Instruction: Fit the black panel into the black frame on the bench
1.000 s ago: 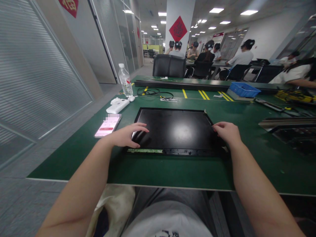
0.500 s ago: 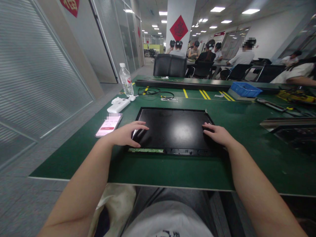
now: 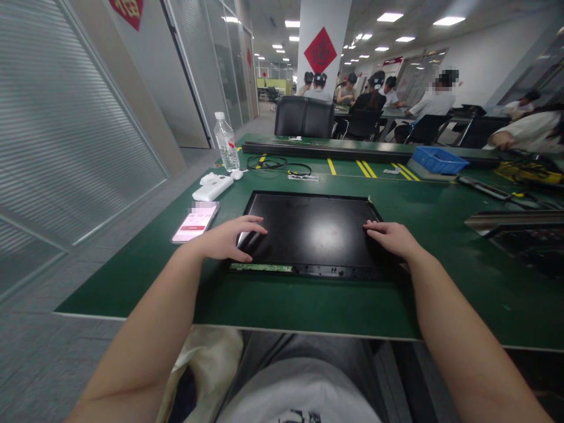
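A black flat panel (image 3: 308, 229) in a dark frame lies on the green table (image 3: 308, 305) in front of me. A narrow green circuit board (image 3: 262, 268) runs along the left part of its near edge. My left hand (image 3: 233, 238) is at the panel's left side, its fingers spread over the edge and surface. At the right side, my right hand (image 3: 390, 237) rests with its fingertips on the panel's edge, the fingers stretched out and slightly apart. Neither hand is closed around the panel.
At the left are a phone (image 3: 196, 222), a white device (image 3: 214, 187) and a water bottle (image 3: 226, 143). Behind the panel lies a black cable (image 3: 277, 165). A blue bin (image 3: 438, 160) and dark metal parts (image 3: 520, 226) are at the right. People sit beyond.
Both hands keep nearly the same places on the panel. At the far right, another person's arm and hand have shifted near the yellow item.
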A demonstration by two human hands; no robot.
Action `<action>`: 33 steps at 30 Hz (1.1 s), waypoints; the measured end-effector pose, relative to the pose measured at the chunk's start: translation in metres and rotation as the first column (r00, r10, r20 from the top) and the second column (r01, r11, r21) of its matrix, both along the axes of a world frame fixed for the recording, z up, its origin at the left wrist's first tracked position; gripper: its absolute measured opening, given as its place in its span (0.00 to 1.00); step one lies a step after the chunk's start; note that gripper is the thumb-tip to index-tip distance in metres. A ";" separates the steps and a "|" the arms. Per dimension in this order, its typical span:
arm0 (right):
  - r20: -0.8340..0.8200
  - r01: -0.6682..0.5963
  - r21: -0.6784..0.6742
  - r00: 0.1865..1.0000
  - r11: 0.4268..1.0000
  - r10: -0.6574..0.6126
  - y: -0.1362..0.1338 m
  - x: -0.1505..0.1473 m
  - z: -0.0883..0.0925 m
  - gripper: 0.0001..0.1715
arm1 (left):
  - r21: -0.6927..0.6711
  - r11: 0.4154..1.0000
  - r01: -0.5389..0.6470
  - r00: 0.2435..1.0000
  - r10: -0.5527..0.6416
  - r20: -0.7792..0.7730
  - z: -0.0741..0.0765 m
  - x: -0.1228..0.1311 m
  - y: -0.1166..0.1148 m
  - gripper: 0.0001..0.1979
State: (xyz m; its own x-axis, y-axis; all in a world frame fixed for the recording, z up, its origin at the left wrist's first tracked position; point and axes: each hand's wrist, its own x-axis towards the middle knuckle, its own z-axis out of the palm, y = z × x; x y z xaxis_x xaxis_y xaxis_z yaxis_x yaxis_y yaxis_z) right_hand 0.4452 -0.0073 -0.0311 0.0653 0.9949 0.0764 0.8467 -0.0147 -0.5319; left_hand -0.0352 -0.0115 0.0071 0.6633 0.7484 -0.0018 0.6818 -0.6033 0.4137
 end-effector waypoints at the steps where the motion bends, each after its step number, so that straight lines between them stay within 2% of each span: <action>1: -0.009 0.004 0.002 1.000 1.000 -0.004 0.000 0.000 0.000 0.14 | 0.001 1.000 0.001 1.000 -0.001 -0.004 0.000 0.000 0.000 0.34; 10: -0.074 0.015 0.038 0.997 0.999 -0.012 -0.003 -0.003 0.000 0.13 | -0.052 0.998 -0.039 0.999 0.039 -0.003 -0.005 -0.002 0.002 0.37; 13: -0.069 0.089 0.078 0.994 0.993 -0.083 -0.003 0.000 0.001 0.15 | -0.032 0.992 -0.124 0.991 0.126 0.048 -0.009 -0.003 0.007 0.36; 17: -0.041 0.258 0.137 0.966 0.956 -0.255 -0.002 0.008 0.005 0.18 | 0.100 0.949 -0.299 0.950 0.286 0.125 -0.015 -0.004 0.014 0.35; 20: -0.024 0.339 0.094 0.941 0.936 -0.338 -0.001 0.013 0.007 0.19 | 0.154 0.901 -0.406 0.914 0.396 0.090 -0.018 -0.007 0.019 0.36; 24: -0.038 0.385 0.038 0.923 0.922 -0.384 0.001 0.020 0.004 0.19 | 0.145 0.883 -0.447 0.893 0.451 0.005 -0.025 -0.014 0.025 0.32; 27: -0.008 0.382 0.033 0.924 0.924 -0.382 0.004 0.023 0.000 0.19 | 0.140 0.875 -0.464 0.882 0.471 -0.024 -0.031 -0.017 0.030 0.29; 33: 0.095 0.331 -0.064 0.941 0.942 -0.324 0.008 0.021 -0.006 0.25 | 0.190 0.845 -0.500 0.846 0.524 -0.103 -0.037 -0.014 0.035 0.25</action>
State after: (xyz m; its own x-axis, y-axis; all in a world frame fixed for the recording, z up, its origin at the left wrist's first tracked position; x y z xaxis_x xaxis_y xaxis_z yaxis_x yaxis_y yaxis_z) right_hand 0.4662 0.0006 -0.0373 0.3855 0.9225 0.0187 0.8284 -0.3371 -0.4473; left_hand -0.0489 0.0231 -0.0302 0.1862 0.9799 0.0722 0.9554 -0.1977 0.2194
